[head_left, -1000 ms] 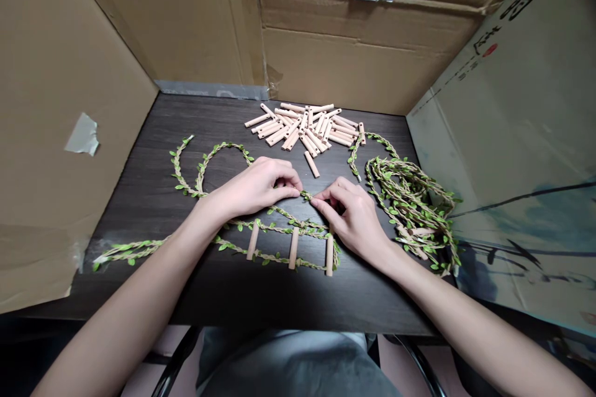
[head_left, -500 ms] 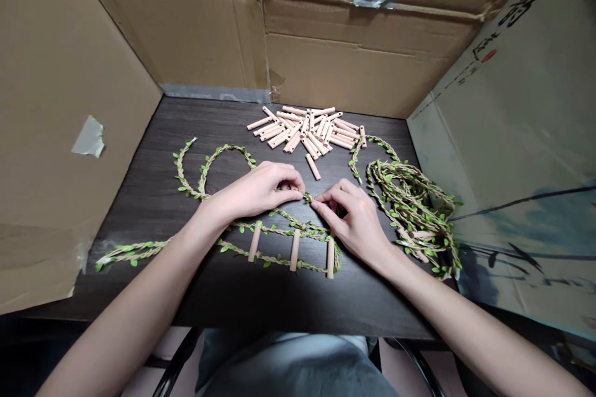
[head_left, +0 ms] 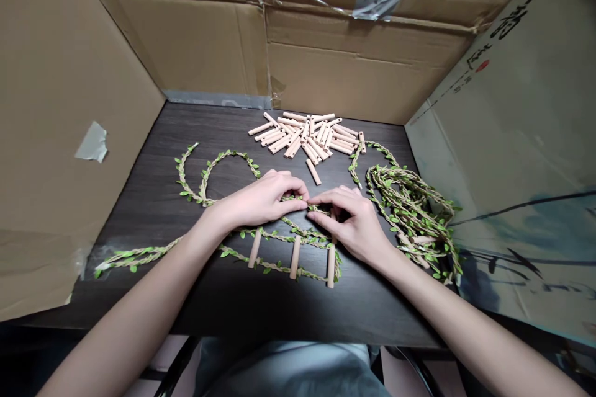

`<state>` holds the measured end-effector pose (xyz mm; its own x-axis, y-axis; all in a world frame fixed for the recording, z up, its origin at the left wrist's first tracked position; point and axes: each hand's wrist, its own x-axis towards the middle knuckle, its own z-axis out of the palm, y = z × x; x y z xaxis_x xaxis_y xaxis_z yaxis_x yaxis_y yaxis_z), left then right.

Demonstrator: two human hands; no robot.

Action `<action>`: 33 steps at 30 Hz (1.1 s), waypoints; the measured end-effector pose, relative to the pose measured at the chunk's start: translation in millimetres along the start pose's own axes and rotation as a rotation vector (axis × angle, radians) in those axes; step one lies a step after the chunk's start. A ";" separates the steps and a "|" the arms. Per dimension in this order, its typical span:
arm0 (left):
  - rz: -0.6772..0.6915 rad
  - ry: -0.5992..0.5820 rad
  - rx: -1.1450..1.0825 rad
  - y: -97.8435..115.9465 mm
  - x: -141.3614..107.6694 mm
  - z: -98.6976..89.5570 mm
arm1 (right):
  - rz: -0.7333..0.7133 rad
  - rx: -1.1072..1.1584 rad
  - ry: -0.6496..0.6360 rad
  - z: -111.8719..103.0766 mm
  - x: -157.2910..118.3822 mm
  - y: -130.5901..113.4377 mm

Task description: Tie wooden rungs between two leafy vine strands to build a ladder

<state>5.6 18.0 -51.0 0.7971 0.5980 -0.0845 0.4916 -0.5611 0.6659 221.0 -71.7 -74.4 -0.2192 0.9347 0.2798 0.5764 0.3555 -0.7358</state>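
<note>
Leafy cord [head_left: 318, 208] is pinched between two hands over the middle of the table [head_left: 218, 310], just behind a ladder-like piece with three wooden rungs [head_left: 295, 257].

The left hand [head_left: 267, 195] comes in low and palm down, wrist nearly straight, its fingers curled and its thumb and forefinger closed on the cord. The right hand [head_left: 351, 217] faces it — knuckles up, thumb below the forefinger, the two nearly together with cord between them. The fingertips of both hands almost meet; how the other right fingers sit is hard to tell.

Both forearms slant in over the table's front edge, the left one crossing above strands that run to a taped end [head_left: 101, 268] by the left cardboard wall [head_left: 56, 136]. Dark tabletop shows between the rungs and the front edge, and again on the left around a loop of cord. Behind the hands lie a single peg [head_left: 313, 172] and a pile of pegs [head_left: 302, 136] near the back wall [head_left: 344, 74]. A heap of cord [head_left: 410, 205] fills the right side — close against the right wall [head_left: 507, 167].
</note>
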 end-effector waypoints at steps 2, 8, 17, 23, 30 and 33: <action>0.007 -0.003 -0.013 -0.8 0.4 0.7 | 0.022 0.030 -0.003 0.2 -0.2 1.1; 0.025 0.020 -0.078 -0.8 3.0 -0.2 | 0.055 0.053 0.017 1.2 -0.6 1.0; 0.024 0.040 -0.136 1.2 3.7 -2.4 | 0.111 0.041 0.038 2.7 1.5 0.5; -0.001 0.036 -0.151 1.0 4.0 -3.6 | 0.131 0.043 0.058 3.0 0.6 -0.6; -0.007 0.019 -0.151 -0.4 4.5 -6.8 | 0.119 0.047 0.049 2.7 0.4 -1.1; -0.011 0.005 -0.163 -1.8 4.8 -7.3 | 0.126 0.045 0.043 2.3 0.6 -2.1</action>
<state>6.0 26.0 -47.1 0.7900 0.6066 -0.0891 0.4366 -0.4546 0.7763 217.8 -71.8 -74.1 -0.1131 0.9713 0.2092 0.5608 0.2362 -0.7935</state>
